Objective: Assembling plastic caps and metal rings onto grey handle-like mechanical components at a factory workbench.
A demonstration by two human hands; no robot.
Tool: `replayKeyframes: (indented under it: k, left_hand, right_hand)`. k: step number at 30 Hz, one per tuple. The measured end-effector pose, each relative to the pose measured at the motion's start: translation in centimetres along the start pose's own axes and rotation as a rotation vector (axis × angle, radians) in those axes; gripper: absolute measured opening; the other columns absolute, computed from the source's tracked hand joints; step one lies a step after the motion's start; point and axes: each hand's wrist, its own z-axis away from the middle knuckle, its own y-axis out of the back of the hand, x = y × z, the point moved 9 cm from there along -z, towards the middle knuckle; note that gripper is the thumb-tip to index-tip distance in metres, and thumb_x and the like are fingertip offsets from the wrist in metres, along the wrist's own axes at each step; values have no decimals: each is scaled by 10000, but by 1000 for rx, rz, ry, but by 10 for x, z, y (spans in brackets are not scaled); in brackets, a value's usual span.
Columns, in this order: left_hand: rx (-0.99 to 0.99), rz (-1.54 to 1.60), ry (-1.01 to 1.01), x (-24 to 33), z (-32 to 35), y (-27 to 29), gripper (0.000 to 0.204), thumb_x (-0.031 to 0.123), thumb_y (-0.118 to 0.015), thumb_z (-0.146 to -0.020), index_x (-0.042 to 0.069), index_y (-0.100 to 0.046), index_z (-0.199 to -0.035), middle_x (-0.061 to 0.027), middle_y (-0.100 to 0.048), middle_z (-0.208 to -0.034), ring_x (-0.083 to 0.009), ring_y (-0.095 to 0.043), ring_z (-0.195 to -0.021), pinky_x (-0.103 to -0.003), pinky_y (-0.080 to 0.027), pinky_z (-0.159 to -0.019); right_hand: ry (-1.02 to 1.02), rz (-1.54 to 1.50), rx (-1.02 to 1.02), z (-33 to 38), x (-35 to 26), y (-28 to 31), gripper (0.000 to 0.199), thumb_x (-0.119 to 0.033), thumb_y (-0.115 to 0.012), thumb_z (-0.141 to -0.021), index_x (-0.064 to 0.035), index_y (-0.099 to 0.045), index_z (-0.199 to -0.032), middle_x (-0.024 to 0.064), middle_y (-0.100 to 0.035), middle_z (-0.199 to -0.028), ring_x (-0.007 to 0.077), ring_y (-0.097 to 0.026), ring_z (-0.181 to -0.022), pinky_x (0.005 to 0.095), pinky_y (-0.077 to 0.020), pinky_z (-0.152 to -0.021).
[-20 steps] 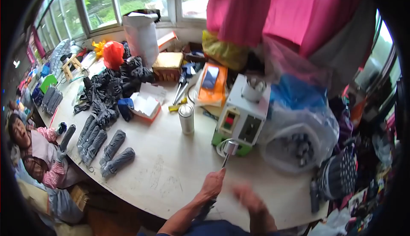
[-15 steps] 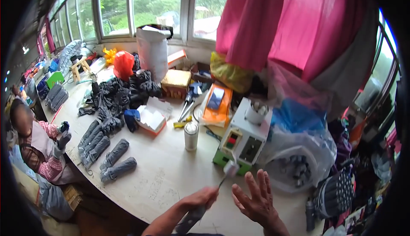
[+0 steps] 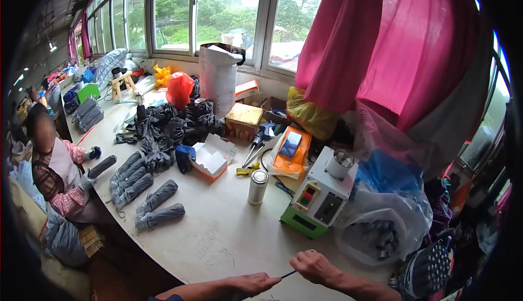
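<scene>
Low in the view, my left hand (image 3: 256,283) is closed around a thin dark umbrella shaft (image 3: 289,274). My right hand (image 3: 312,265), closed too, grips the shaft's other end; what lies inside its fist is hidden. Both hands are over the near part of the pale table (image 3: 218,233). Beyond my right hand stands a white and green machine (image 3: 316,195) with a red and green switch and a round metal cup on top. A silver can (image 3: 257,188) is upright to its left.
Grey folded umbrellas (image 3: 160,216) lie at left, before black fabric (image 3: 158,132). At the left edge a co-worker (image 3: 57,165) holds another umbrella (image 3: 102,166). A clear bag (image 3: 351,241) with small grey parts sits right of the machine, near a bundle of umbrellas (image 3: 422,271).
My right hand, open and spread before, has closed on the shaft. The pale piece on the shaft's end has come away from the machine toward me. The view has shifted slightly.
</scene>
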Motion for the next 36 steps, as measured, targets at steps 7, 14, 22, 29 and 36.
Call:
replayKeyframes:
  k: [7, 14, 22, 29, 36]
  left_hand:
    - [-174, -208, -175, -36, -35, -19, 610, 525, -357, -984, 15, -550, -713, -139, -544, -589, -330, -526, -564, -442, -423, -590]
    - [-77, -291, -228, -38, -35, -23, 679, 576, -353, -969, -6, -489, -647, -93, -492, -548, -300, -476, -522, -447, -405, -530]
    - [-91, -439, -288, -52, -47, -31, 672, 571, -351, -967, -2, -560, -685, -170, -560, -586, -347, -582, -580, -446, -463, -573]
    - [50, -591, -281, -30, -26, -25, 653, 515, -313, -993, -11, -603, -739, -209, -580, -616, -330, -615, -654, -422, -480, -668]
    - [-171, -155, -644, -70, -24, -44, 629, 489, -303, -1003, 6, -637, -781, -232, -585, -640, -362, -616, -634, -441, -488, -649]
  right_hand:
    - [43, -41, 148, 13, -8, -6, 396, -221, -648, -764, -53, -565, -1113, 163, -620, -846, 361, -628, -818, 452, -502, -711]
    - [-148, -492, -79, 32, -5, -33, 317, -167, -629, -748, -40, -547, -1026, 165, -609, -796, 388, -595, -806, 484, -474, -665]
    - [-308, -580, -618, 49, -2, -92, 298, -220, -672, -744, -36, -595, -966, 139, -614, -810, 343, -605, -872, 428, -490, -745]
    - [-206, -403, -327, 52, -7, -112, 288, -148, -631, -748, -46, -614, -1017, 131, -554, -747, 349, -579, -789, 455, -467, -721]
    - [-190, -371, -134, 57, -22, -102, 284, -136, -618, -752, -37, -584, -1016, 142, -555, -774, 370, -569, -760, 461, -462, -700]
